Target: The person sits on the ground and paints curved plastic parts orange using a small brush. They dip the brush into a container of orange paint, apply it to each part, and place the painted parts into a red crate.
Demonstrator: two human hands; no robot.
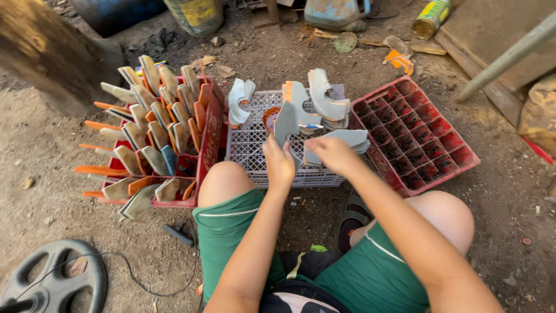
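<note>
Both hands [278,162] [331,153] hold grey cutouts [285,123] over white crate [250,145].

Outdoor dirt-floor workshop: crates [414,130], cut pieces [153,124], drums [194,14].

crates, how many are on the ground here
3. A red crate on the left, stuffed with grey and orange cut pieces; a white crate in the middle by both hands; a red crate on the right with bare compartments. Others may lie outside the view.
</note>
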